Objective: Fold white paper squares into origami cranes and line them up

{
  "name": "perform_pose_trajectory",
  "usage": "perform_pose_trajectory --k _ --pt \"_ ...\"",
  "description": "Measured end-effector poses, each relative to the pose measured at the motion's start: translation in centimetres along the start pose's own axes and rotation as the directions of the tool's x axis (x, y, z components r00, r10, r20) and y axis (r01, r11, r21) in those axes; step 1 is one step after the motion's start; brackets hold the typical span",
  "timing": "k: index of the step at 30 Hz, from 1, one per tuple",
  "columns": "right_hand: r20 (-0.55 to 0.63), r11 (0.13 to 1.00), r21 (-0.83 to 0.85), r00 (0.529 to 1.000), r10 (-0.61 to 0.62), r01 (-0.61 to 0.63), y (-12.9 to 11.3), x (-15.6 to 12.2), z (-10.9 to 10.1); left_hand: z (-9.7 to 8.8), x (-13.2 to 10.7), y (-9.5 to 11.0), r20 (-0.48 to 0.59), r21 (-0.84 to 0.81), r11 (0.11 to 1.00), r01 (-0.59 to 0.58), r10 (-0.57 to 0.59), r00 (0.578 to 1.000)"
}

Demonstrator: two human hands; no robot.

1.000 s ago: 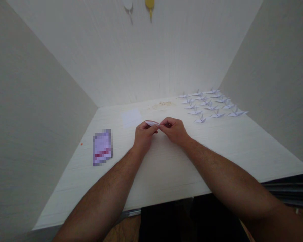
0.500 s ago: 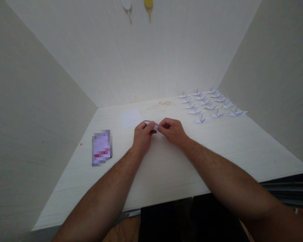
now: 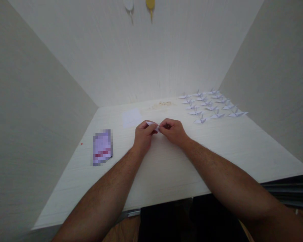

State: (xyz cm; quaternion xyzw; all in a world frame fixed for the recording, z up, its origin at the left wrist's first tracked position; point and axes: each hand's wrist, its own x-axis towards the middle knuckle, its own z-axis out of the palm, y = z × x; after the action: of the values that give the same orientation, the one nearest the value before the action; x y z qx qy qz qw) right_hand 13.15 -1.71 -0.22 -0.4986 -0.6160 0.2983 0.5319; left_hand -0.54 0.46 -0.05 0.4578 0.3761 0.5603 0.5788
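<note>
A small piece of folded white paper [image 3: 151,124] is held between my two hands over the middle of the table. My left hand [image 3: 143,132] pinches it between thumb and fingers, covering much of it. At its right end, the fingertips of my right hand [image 3: 173,130] are pressed together on the paper. The exact fold is too small and too covered to make out. Beyond my left hand, a flat sheet of white paper [image 3: 131,117] lies on the table.
Several white folded paper cranes [image 3: 212,108] stand in rows at the back right. To the left lies a blurred purple packet [image 3: 102,146], with a small orange speck [image 3: 81,144] beside it. Walls enclose the white table [image 3: 164,168]; two hooks [image 3: 150,5] hang on the back wall.
Both hands stay in nearly the same place on the folded paper. Less of its right end shows between the fingers now. The whole view has shifted very slightly.
</note>
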Motion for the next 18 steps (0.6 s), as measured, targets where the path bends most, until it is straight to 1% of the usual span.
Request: perform_pose_trajectory --k 3,7,11,14,18 --pt "0.007 1.000 -0.024 1.000 0.009 -0.009 -0.09 0.00 -0.03 0.01 0.01 -0.06 -0.005 -0.008 1.000 -0.002 0.002 1.000" --pt "-0.033 0.999 -0.048 0.999 0.013 -0.015 -0.19 0.04 -0.14 -0.43 0.21 -0.62 0.046 0.075 0.997 -0.035 0.032 0.998" --pt "-0.039 0.998 -0.059 0.999 0.016 -0.018 -0.29 -0.04 -0.28 -0.73 0.34 -0.91 0.077 0.140 0.988 -0.060 0.049 0.996" --pt "-0.034 0.996 -0.085 0.999 0.026 -0.029 -0.36 -0.06 -0.41 -0.67 0.31 -0.84 0.072 0.195 0.978 -0.073 0.060 0.996" --pt "-0.028 0.997 -0.067 0.999 0.045 -0.047 -0.16 0.07 -0.49 -0.66 0.31 -0.91 0.063 0.202 0.975 -0.091 0.080 0.995"
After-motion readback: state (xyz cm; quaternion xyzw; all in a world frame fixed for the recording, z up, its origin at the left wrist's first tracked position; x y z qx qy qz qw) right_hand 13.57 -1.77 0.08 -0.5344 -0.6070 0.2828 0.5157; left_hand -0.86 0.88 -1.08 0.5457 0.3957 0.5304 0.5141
